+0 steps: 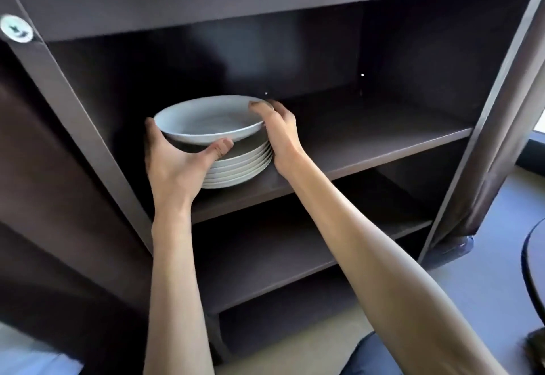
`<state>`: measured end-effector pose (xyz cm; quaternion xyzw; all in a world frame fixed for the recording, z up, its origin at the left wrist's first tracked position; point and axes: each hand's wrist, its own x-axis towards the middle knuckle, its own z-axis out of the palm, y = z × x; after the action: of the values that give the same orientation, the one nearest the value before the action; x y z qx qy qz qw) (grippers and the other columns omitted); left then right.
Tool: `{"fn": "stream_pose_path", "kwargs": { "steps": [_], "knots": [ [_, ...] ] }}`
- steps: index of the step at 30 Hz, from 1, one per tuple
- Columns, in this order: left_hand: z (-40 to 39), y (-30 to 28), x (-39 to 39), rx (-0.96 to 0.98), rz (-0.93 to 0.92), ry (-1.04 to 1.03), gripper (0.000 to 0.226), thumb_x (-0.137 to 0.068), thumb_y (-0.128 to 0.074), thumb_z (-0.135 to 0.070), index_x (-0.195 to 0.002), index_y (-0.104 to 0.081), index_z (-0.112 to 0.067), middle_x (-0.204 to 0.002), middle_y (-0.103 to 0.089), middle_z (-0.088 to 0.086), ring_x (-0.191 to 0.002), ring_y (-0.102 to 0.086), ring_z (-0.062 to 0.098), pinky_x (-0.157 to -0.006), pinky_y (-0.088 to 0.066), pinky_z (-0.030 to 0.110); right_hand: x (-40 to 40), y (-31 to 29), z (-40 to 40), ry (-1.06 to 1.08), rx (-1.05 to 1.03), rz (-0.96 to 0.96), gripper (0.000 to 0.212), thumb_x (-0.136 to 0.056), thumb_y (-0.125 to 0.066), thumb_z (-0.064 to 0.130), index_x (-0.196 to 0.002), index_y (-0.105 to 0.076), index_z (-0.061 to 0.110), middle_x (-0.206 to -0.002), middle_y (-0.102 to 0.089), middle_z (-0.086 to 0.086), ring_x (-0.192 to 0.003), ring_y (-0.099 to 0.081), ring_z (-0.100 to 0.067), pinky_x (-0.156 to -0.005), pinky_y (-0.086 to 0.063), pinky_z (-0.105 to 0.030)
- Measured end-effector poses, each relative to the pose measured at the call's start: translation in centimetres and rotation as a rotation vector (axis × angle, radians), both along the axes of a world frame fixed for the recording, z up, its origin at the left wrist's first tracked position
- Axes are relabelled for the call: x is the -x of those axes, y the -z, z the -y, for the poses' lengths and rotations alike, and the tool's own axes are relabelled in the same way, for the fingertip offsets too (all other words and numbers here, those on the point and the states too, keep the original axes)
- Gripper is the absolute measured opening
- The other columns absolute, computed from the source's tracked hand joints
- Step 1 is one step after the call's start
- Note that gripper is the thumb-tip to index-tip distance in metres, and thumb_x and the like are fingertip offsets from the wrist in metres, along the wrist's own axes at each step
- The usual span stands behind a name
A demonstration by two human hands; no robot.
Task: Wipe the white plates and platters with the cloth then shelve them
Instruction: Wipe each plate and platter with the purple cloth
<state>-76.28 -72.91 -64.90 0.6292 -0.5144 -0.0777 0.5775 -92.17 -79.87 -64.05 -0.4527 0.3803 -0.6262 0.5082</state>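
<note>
White plate (206, 121) held tilted above plate stack (241, 168) on shelf (368, 141); left grip (174, 165) and right grip (280, 135) curled round its rim.

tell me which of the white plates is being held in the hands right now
The top plate, tilted above the stack on the shelf. The left hand and right hand grip its rim; the others lie flat, nested.

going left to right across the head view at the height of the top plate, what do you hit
cabinet's left post → left hand → top plate, held tilted above the plate stack → right hand → bare part of the shelf → cabinet's right post
</note>
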Motion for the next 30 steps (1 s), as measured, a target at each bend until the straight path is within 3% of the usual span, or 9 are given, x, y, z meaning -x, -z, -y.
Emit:
{"fn": "stream_pose_path", "kwargs": {
  "steps": [3,6,12,16,19,22,27,30],
  "knots": [
    [0.3,0.9,-0.2,-0.029,-0.036,0.0,0.137,-0.058,-0.09,-0.063,-0.164,-0.015,-0.016,-0.165,-0.032,0.002,-0.153,-0.024,0.021,-0.119,-0.021,0.03,0.0,0.9,0.7,0.02,-0.007,-0.026,0.038,-0.084,-0.069,0.03,-0.117,-0.068,0.011,-0.108,-0.075,-0.006,-0.1,-0.071,-0.02,-0.087,-0.055,-0.033],
    [0.5,1.5,0.1,-0.01,-0.069,0.003,0.139,-0.058,-0.088,-0.066,-0.164,-0.012,-0.016,-0.167,-0.028,0.004,-0.154,-0.021,0.021,-0.116,-0.017,0.025,0.0,1.4,1.2,0.037,-0.013,-0.061,0.028,-0.091,-0.064,0.025,-0.114,-0.069,0.009,-0.107,-0.074,-0.008,-0.099,-0.07,-0.021,-0.086,-0.055,-0.032],
    [0.3,1.8,0.0,0.009,-0.099,0.038,0.146,-0.053,-0.081,-0.078,-0.164,-0.009,-0.016,-0.168,-0.026,0.003,-0.154,-0.022,0.017,-0.116,-0.018,0.022,-0.6,1.8,1.1,0.07,-0.013,-0.101,0.036,-0.093,-0.059,0.028,-0.122,-0.066,0.008,-0.111,-0.073,-0.007,-0.106,-0.067,-0.022,-0.099,-0.052,-0.04],
    [0.2,2.0,0.0,0.022,-0.142,0.07,0.147,-0.053,-0.085,-0.074,-0.164,-0.009,-0.015,-0.168,-0.024,0.002,-0.154,-0.022,0.014,-0.123,-0.02,0.027,-0.8,1.8,1.1,0.086,-0.006,-0.126,0.03,-0.093,-0.057,0.026,-0.116,-0.068,0.009,-0.108,-0.073,-0.007,-0.104,-0.067,-0.023,-0.101,-0.051,-0.044],
    [0.1,2.1,-0.1,0.049,-0.175,0.091,0.148,-0.052,-0.086,-0.072,-0.164,-0.01,-0.012,-0.169,-0.022,0.003,-0.154,-0.021,0.012,-0.121,-0.018,0.02,-0.9,2.0,1.0,0.084,-0.015,-0.142,0.032,-0.095,-0.056,0.025,-0.12,-0.066,0.008,-0.113,-0.071,-0.008,-0.108,-0.065,-0.023,-0.103,-0.049,-0.045],
    [-0.1,2.1,0.1,0.051,-0.195,0.096,0.148,-0.051,-0.087,-0.071,-0.164,-0.011,-0.012,-0.169,-0.022,0.003,-0.153,-0.021,0.011,-0.124,-0.018,0.024,-0.9,2.1,1.0,0.086,-0.011,-0.17,0.036,-0.095,-0.055,0.027,-0.124,-0.065,0.007,-0.115,-0.071,-0.009,-0.111,-0.064,-0.025,-0.104,-0.048,-0.048],
    [-0.2,2.1,0.1,0.052,-0.208,0.103,0.147,-0.051,-0.088,-0.065,-0.163,-0.012,-0.008,-0.168,-0.022,0.003,-0.154,-0.022,0.012,-0.127,-0.02,0.032,-0.9,2.2,1.0,0.078,0.015,-0.199,0.033,-0.095,-0.054,0.027,-0.12,-0.066,0.01,-0.112,-0.072,-0.006,-0.107,-0.065,-0.023,-0.102,-0.05,-0.045],
    [-0.3,2.3,0.3,0.04,-0.217,0.094,0.147,-0.049,-0.086,-0.067,-0.163,-0.013,-0.009,-0.168,-0.024,0.003,-0.154,-0.023,0.012,-0.127,-0.021,0.032,-0.7,2.4,0.8,0.068,0.023,-0.202,0.035,-0.094,-0.05,0.028,-0.122,-0.063,0.011,-0.112,-0.07,-0.003,-0.106,-0.063,-0.019,-0.094,-0.05,-0.036]
  ]
}}
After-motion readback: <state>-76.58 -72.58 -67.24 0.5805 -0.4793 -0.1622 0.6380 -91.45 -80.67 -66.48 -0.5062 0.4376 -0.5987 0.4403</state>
